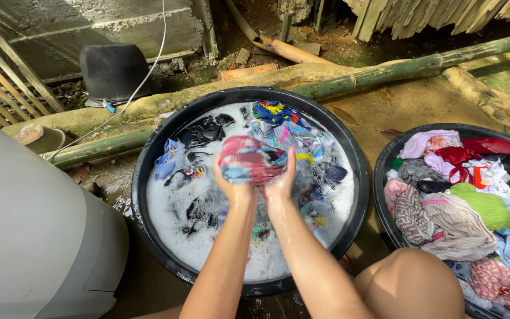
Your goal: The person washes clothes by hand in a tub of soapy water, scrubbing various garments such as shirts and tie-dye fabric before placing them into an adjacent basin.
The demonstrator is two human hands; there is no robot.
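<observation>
Both hands meet over a round black tub full of white suds and soaking clothes. My left hand and my right hand together grip a bunched wet cloth, red and pink with blue patches, held just above the foam. The palms press toward each other beneath it. Dark, blue and multicoloured garments float around it in the soapy water.
A second black tub at the right is heaped with dry-looking clothes. A grey container stands at the left. Bamboo poles lie behind the tubs, with an upturned black bucket and a white cord. My knee is low right.
</observation>
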